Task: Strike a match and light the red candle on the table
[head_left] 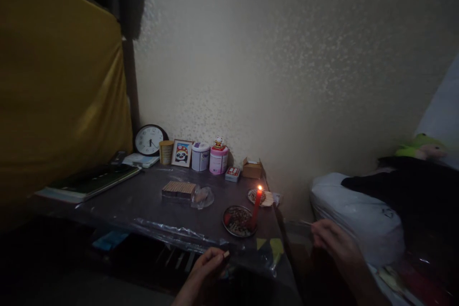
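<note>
My left hand (208, 264) is at the table's front edge, its thumb and forefinger pinching a small pale block-like piece (226, 254). Off the table's right side, my right hand (332, 240) is closed on a thin stick (305, 223) that points left; dim light hides its exact kind. Between the hands and farther back, a lit red candle (256, 208) stands tilted slightly at the right rim of a round dish (239, 234) holding small dark and light bits. Behind it is a smaller dish (252, 196), beside a group of pale sticks (267, 199).
A row of thin tan pieces (179, 188) lies mid-table beside a clear plastic bag (202, 198). Along the wall stand a clock (150, 140), a panda picture (181, 153), two canisters (218, 160) and a cardboard box (252, 168). Books (93, 181) lie left.
</note>
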{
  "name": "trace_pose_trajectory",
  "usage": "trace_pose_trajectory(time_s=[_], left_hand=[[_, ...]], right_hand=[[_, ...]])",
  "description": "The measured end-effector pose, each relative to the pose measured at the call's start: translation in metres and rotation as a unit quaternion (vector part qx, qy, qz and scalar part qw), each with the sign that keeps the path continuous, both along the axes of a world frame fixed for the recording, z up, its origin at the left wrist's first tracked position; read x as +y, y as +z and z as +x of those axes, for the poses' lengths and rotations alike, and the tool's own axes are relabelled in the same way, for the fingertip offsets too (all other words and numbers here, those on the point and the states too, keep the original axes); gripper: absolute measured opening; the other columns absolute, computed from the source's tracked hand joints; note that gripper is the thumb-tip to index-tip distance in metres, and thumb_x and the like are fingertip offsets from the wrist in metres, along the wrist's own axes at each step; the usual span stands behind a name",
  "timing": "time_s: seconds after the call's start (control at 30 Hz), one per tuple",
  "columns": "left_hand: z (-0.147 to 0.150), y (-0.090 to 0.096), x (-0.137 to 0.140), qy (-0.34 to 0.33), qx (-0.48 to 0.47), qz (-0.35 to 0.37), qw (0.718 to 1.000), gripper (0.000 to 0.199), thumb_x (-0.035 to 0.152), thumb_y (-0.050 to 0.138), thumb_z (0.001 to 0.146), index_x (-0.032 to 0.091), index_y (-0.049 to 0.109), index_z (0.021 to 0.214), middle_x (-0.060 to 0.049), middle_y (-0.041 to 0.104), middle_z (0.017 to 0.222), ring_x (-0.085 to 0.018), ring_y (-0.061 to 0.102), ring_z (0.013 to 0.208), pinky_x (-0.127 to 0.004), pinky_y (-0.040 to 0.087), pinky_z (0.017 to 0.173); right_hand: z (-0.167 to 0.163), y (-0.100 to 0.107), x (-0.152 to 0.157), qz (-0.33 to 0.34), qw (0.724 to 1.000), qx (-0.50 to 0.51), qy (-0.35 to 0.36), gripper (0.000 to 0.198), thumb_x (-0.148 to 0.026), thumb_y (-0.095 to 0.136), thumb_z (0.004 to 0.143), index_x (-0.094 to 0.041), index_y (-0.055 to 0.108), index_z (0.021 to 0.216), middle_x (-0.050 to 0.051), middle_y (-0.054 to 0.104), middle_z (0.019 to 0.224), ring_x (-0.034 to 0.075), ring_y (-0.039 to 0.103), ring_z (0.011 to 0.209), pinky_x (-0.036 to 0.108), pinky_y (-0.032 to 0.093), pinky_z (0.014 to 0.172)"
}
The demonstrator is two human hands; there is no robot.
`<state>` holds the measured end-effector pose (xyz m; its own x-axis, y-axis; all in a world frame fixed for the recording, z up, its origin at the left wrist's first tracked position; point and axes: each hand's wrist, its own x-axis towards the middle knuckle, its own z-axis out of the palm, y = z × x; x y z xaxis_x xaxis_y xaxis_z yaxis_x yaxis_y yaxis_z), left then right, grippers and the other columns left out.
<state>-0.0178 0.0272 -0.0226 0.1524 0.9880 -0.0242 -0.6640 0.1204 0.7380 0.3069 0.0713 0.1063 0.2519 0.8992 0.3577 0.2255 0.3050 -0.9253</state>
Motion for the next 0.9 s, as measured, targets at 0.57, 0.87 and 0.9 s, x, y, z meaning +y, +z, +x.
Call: trace_pose_trajectory(time_s=[0.57, 0.87, 0.9], left_hand=[[-0.002, 0.003, -0.006, -0.018, 0.050, -0.035, 0.998, 0.029, 0.039, 0.075, 0.062, 0.017, 0.059, 0.073, 0.001, 0.060, 0.074, -0.013, 0.054, 0.072, -0.024, 0.038, 0.069], [-0.006, 0.001, -0.005, -0.047, 0.055, -0.050, 0.996, 0.028, 0.038, 0.077, 0.062, 0.019, 0.061, 0.075, -0.001, 0.064, 0.079, -0.016, 0.058, 0.080, -0.029, 0.040, 0.075], [-0.007, 0.001, -0.005, -0.049, 0.055, -0.050, 0.996, 0.028, 0.037, 0.077, 0.062, 0.019, 0.061, 0.075, -0.001, 0.064, 0.079, -0.016, 0.058, 0.080, -0.028, 0.039, 0.075]], right_hand=[[-0.009, -0.078, 0.099, -0.113, 0.989, 0.072, -0.065, 0.023, -0.037, 0.071, 0.065, -0.016, 0.063, 0.065, -0.003, 0.063, 0.057, 0.012, 0.060, 0.053, 0.025, 0.050, 0.051], [-0.027, -0.098, 0.156, -0.149, 0.988, 0.011, -0.050, 0.019, -0.030, 0.056, 0.088, -0.014, 0.060, 0.097, 0.002, 0.064, 0.092, 0.013, 0.063, 0.074, 0.029, 0.054, 0.065], [-0.030, -0.100, 0.161, -0.153, 0.987, 0.002, -0.050, 0.020, -0.030, 0.056, 0.087, -0.014, 0.060, 0.099, 0.002, 0.064, 0.094, 0.014, 0.063, 0.076, 0.030, 0.054, 0.066]])
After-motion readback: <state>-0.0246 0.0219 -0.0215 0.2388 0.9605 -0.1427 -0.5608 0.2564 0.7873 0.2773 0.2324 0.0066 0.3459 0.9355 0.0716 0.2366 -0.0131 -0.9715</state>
